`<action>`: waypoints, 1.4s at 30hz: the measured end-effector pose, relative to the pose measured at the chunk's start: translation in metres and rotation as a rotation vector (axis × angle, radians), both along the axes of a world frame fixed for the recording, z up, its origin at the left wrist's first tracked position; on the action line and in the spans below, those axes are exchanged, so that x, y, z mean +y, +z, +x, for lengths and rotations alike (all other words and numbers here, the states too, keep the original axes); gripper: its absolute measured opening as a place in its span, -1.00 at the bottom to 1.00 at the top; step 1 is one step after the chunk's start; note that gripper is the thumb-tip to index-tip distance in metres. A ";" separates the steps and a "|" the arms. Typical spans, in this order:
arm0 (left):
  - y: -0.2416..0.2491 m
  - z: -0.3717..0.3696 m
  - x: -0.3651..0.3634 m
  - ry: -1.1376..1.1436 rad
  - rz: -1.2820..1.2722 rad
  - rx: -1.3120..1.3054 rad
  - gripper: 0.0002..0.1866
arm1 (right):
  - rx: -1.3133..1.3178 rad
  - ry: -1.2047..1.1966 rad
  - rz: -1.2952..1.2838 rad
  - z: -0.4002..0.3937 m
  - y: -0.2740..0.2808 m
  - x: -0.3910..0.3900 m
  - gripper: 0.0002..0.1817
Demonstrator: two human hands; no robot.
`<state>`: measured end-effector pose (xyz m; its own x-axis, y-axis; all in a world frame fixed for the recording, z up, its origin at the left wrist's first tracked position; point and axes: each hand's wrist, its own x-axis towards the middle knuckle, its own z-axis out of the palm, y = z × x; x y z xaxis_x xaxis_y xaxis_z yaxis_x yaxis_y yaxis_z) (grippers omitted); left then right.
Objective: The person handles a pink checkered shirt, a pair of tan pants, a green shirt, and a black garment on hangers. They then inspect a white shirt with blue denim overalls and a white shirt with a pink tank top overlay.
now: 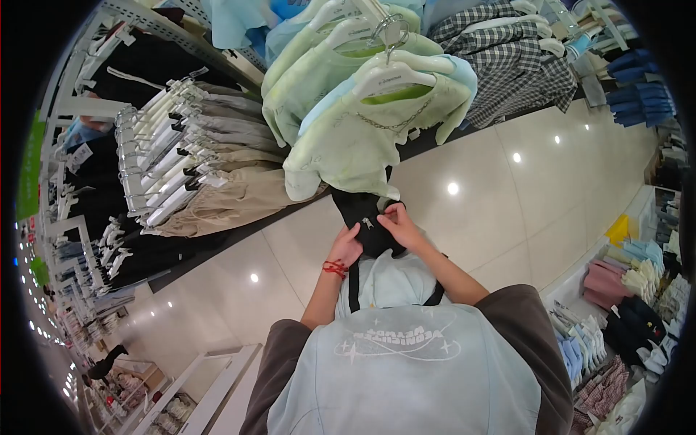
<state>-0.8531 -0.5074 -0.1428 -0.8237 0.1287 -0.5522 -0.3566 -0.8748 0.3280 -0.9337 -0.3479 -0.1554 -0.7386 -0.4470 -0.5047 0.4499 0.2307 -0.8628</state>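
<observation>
A small black bag (371, 235) with a silver zipper pull (367, 222) hangs in front of my light blue top, with black straps running beside it. My left hand (345, 249), with a red string bracelet (335, 268) at the wrist, grips the bag's left edge. On the other side my right hand (399, 226) has its fingers closed at the bag's upper right edge; the fingertips partly hide what they pinch. Just beyond the bag hangs a pale green tie-dye shirt (341, 148) with a chain at its neck, on a white hanger. Its hem comes close to my right fingers.
Grey and beige trousers (225, 196) hang on a rack at left. Checked shirts (500, 65) hang at upper right. Folded clothes, including a pink garment (603, 284), lie on a display at right. A white frame (221, 377) stands at lower left. Tiled floor (478, 210) runs between.
</observation>
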 end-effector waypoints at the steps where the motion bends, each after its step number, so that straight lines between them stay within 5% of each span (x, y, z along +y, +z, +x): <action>1: -0.001 0.001 0.004 0.009 0.020 -0.005 -0.59 | 0.255 0.024 0.079 0.004 0.010 -0.003 -0.64; 3: -0.010 0.004 0.010 -0.023 -0.047 0.001 -0.60 | 0.601 0.096 0.140 0.006 0.027 -0.008 -0.69; 5: -0.019 0.006 0.012 -0.066 -0.128 0.008 -0.59 | 0.293 0.115 0.114 0.008 0.021 -0.010 -0.74; 9: -0.017 0.003 0.019 -0.083 -0.207 0.018 -0.62 | 0.313 0.152 0.182 0.004 0.015 -0.005 -0.79; 12: -0.017 0.001 0.019 -0.241 -0.494 -0.097 -0.65 | 0.347 0.201 0.230 0.004 0.016 -0.003 -0.83; 17: -0.034 0.005 0.023 -0.004 -0.742 0.079 -0.73 | 0.066 0.218 0.109 -0.015 0.013 -0.001 -0.86; 27: -0.026 0.000 0.016 0.027 -0.873 0.006 -0.69 | 0.255 0.239 0.388 -0.029 -0.018 0.001 -0.84; 33: 0.014 -0.021 0.020 -0.184 -1.711 0.256 -0.57 | 0.331 0.350 0.371 -0.032 0.016 -0.017 -0.78; 37: 0.013 -0.030 0.018 -0.368 -1.705 0.101 -0.72 | 0.323 0.368 0.284 -0.022 0.042 -0.032 -0.76; 42: -0.004 -0.024 0.007 -0.254 -1.641 0.146 -0.86 | 0.010 0.288 -0.005 -0.025 0.035 -0.032 -0.80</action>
<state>-0.8773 -0.5000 -0.1472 -0.9274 -0.3415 -0.1528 -0.3123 0.4814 0.8190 -0.9588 -0.3798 -0.1203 -0.5860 -0.6411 -0.4955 0.3581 0.3437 -0.8681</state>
